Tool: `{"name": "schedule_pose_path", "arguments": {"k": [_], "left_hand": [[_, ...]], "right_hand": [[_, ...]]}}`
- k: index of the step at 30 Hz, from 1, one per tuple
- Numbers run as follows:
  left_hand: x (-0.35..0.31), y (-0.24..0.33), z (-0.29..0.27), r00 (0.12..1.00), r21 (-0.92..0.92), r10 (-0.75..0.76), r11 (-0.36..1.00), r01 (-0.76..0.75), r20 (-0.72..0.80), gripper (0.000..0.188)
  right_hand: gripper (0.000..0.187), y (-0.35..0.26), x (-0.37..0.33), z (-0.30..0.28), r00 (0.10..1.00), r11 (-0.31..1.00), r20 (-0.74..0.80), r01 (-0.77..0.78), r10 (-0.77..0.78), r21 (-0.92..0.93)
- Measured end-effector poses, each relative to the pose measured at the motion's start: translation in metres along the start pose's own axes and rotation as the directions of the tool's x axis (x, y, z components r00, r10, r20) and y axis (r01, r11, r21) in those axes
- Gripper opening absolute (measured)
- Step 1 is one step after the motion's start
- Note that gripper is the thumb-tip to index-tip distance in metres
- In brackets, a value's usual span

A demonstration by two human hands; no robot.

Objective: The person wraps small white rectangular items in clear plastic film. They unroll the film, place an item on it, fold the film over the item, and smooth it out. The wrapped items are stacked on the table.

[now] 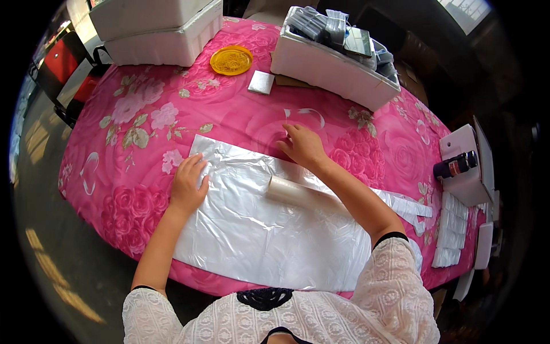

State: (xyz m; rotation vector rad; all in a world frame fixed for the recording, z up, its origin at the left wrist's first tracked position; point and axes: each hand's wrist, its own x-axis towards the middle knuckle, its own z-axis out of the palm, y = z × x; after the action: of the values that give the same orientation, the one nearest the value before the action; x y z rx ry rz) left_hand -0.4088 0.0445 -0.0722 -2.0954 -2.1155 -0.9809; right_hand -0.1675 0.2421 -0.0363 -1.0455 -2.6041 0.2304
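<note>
Both hands lie open: left hand (187, 184) flat on the thin silver plastic sheet (269, 235) spread across the near tabletop (229, 109), right hand (302, 144) pressing its far edge. Light and slippery, it likely handles best by its edges.

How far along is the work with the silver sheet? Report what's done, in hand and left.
Done: the silver sheet lies spread flat on the pink floral cloth. In hand: the left hand presses the sheet's left part and the right hand rests at its far edge, beside a pale roll lying on it. Left: the foam box of packets and the small silver square look untouched.
</note>
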Motion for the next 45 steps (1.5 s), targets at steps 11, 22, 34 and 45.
{"name": "schedule_pose_path", "arguments": {"k": [11, 22, 34, 45], "left_hand": [[0.001, 0.005, -0.002, 0.998, 0.013, -0.065, 0.998, 0.065, 0.017, 0.032], [0.000, 0.003, -0.002, 0.999, -0.004, -0.050, 0.999, 0.050, 0.016, 0.034], [0.003, 0.002, -0.003, 0.998, -0.029, -0.062, 0.998, 0.062, 0.021, 0.034], [0.003, 0.004, -0.006, 0.998, -0.003, -0.061, 0.998, 0.061, 0.024, 0.033]], "right_hand": [[0.007, 0.060, 0.085, 0.012, 0.967, 0.893, -0.181, 0.082, -0.178, -0.443], [0.008, 0.078, 0.151, 0.059, 0.927, 0.643, -0.152, 0.114, -0.344, -0.758], [0.015, 0.084, 0.155, 0.063, 0.875, 0.608, -0.189, 0.141, -0.446, -0.782], [0.029, 0.081, 0.161, 0.067, 0.887, 0.603, -0.203, 0.100, -0.414, -0.791]]}}
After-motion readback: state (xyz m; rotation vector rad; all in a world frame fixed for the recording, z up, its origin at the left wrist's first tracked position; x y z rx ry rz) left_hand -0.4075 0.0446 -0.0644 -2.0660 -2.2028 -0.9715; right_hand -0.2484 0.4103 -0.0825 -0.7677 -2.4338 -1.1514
